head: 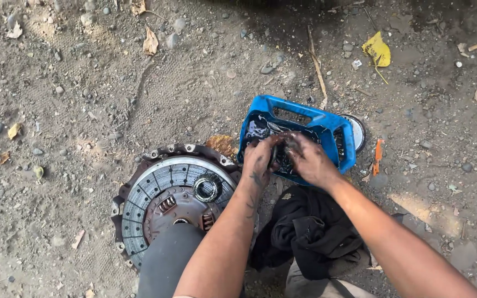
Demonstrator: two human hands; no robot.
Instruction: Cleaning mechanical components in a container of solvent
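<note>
Both my hands reach into a blue cut-open plastic jerrycan (pixel 327 122) lying on the dirt and holding dark oily liquid. My left hand (pixel 259 160) and my right hand (pixel 308 161) are grimy and closed around a small dark part (pixel 288 148) between them, over the can's opening. I cannot tell what the part is. A round clutch assembly (pixel 169 190) with a rusty toothed rim and grey friction disc lies to the left of my left forearm.
A black cloth (pixel 305 232) lies on the ground below the can, between my arms. A round tin lid (pixel 357 132) sits behind the can, an orange stick (pixel 377 155) beside it. Pebbles and dry leaves litter the dirt. My knee (pixel 167 259) covers the clutch's near edge.
</note>
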